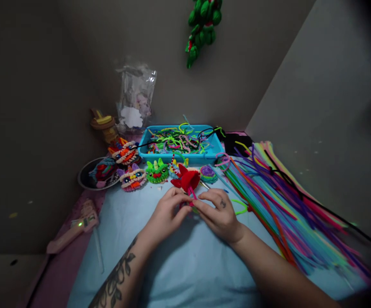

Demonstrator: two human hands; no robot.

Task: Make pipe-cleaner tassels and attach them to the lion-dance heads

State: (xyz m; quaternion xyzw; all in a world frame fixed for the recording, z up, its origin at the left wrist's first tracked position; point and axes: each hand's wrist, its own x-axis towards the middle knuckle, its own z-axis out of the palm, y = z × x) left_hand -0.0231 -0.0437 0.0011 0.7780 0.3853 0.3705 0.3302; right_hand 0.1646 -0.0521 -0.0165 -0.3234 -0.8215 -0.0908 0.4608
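Both hands meet over the middle of the blue cloth. My left hand [172, 209] pinches a pink pipe cleaner [191, 193], and my right hand [219, 211] has its fingertips closed on the same piece from the other side. The pink strands rise toward a red fuzzy piece [190, 177] with pointed parts, just beyond the fingers; I cannot tell whether they are joined. Behind it stand a green fuzzy animal head [157, 171] and a purple-eared one [132, 177]. A purple and teal coil [208, 173] lies beside the red piece.
A blue tray [182, 158] of pipe cleaner scraps is at the back. Long pipe cleaners [278, 205] spread along the right. On the left are a grey bowl [89, 185], a pink glue gun [82, 224] and a lidded cup [103, 126]. A plastic bag [137, 94] stands behind.
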